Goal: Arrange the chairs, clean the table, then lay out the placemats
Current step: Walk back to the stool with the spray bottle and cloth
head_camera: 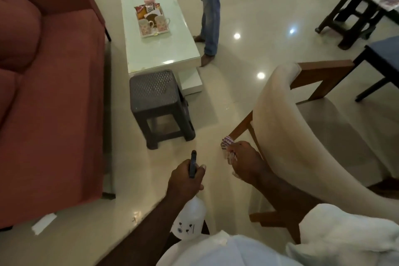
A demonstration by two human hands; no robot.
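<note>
My left hand [187,179] grips the dark trigger head of a white spray bottle [190,216], which hangs below my wrist. My right hand [244,162] is closed on a small checked cloth [227,147] and rests against the left side of a cream upholstered chair [287,136] with brown wooden legs. That chair stands at the right, its curved back toward me. A white low table [179,49] with a glossy top stands ahead, beyond a grey plastic stool [159,103].
A red sofa [49,93] fills the left side. On the white table sits a tray [151,21] with two mugs and snack packets. A person in jeans [209,17] stands to the table's right. Dark stools [349,13] and a blue-seated chair [382,54] stand far right.
</note>
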